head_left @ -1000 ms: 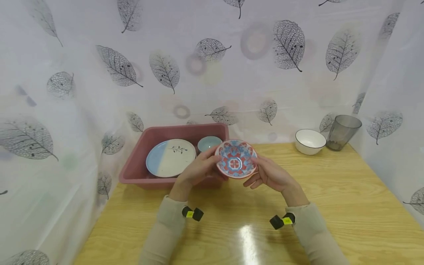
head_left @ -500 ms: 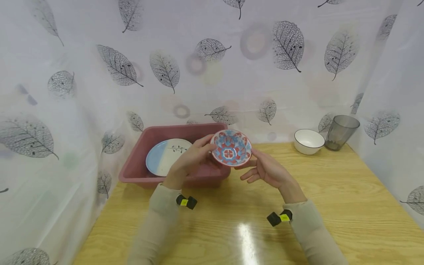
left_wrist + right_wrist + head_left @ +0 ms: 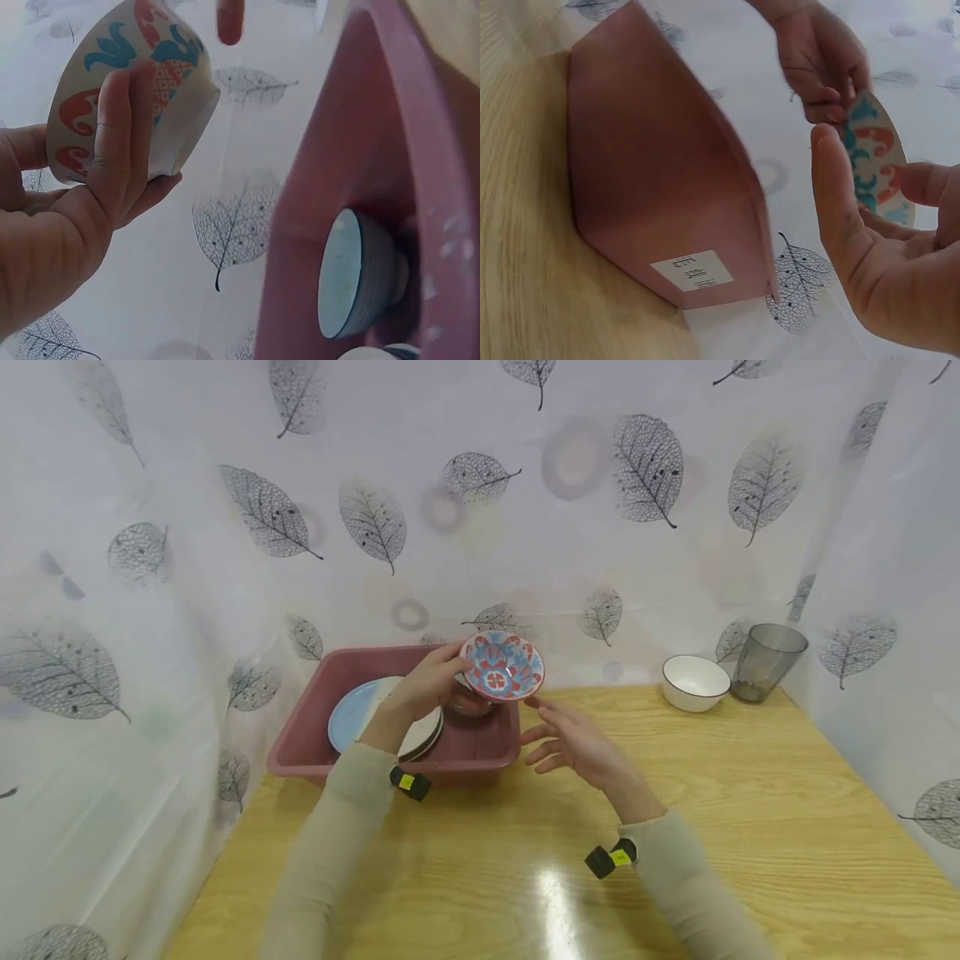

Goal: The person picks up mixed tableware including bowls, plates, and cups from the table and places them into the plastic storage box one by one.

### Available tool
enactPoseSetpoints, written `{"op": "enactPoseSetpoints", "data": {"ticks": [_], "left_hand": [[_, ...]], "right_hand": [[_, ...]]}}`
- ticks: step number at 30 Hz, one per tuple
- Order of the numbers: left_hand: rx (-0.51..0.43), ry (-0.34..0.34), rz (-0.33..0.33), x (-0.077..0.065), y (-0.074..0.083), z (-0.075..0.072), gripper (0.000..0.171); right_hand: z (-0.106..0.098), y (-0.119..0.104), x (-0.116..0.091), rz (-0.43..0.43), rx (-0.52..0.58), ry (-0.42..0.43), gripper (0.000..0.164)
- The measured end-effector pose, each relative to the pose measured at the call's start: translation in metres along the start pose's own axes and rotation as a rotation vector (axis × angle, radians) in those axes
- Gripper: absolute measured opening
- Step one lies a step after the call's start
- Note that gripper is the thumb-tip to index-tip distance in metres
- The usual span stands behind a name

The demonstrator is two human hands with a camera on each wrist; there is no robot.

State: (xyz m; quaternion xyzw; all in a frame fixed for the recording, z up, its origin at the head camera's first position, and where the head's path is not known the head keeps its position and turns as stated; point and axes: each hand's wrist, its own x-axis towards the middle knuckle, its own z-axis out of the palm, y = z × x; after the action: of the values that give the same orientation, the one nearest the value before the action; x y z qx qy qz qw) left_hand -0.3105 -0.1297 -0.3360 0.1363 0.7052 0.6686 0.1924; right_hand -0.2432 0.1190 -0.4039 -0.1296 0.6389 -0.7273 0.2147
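A bowl (image 3: 504, 667) patterned in red and blue is held up over the right part of a dusty-pink tub (image 3: 322, 718), tilted so its inside shows in the head view. My left hand (image 3: 420, 689) grips it by its left side; in the left wrist view the fingers (image 3: 116, 135) spread over the bowl's outside and underside. Below the bowl's right rim is my right hand (image 3: 581, 747), fingers loosely extended and fingertips close to the rim. Inside the tub stand stacked oval plates (image 3: 352, 710), blue and cream, and a small pale-blue bowl (image 3: 360, 274), mostly hidden in the head view.
At the back right of the wooden table (image 3: 675, 827) stand a white bowl (image 3: 696, 683) with a dark rim and a grey see-through cup (image 3: 767, 664). Leaf-printed sheeting (image 3: 555, 552) hangs behind and at both sides. A white label (image 3: 694, 270) is on the tub's outside.
The patterned bowl has moved left and away, now over the tub, carried by the left hand. The right hand, earlier on the bowl's right rim, has come away slightly below it.
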Motion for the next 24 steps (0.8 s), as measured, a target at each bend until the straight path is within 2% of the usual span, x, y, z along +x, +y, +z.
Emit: {"op": "enactPoseSetpoints", "data": {"ticks": [4, 7, 14, 20, 24], "left_hand": [[-0.050, -0.006, 0.007, 0.010, 0.004, -0.007, 0.049], [-0.083, 0.009, -0.005, 0.014, 0.003, -0.012, 0.048], [-0.146, 0.084, -0.069, 0.030, -0.008, -0.029, 0.050], [-0.208, 0.176, -0.098, 0.045, -0.018, -0.046, 0.049], [-0.226, 0.200, -0.120, 0.053, -0.025, -0.052, 0.050]], "right_hand": [[0.008, 0.010, 0.009, -0.008, -0.125, 0.057, 0.056], [0.015, 0.018, 0.014, -0.005, -0.168, 0.090, 0.055], [0.027, 0.026, 0.018, -0.018, -0.152, 0.176, 0.054], [0.027, 0.028, 0.023, 0.003, -0.120, 0.208, 0.055], [0.026, 0.031, 0.027, 0.022, -0.106, 0.234, 0.058]]}}
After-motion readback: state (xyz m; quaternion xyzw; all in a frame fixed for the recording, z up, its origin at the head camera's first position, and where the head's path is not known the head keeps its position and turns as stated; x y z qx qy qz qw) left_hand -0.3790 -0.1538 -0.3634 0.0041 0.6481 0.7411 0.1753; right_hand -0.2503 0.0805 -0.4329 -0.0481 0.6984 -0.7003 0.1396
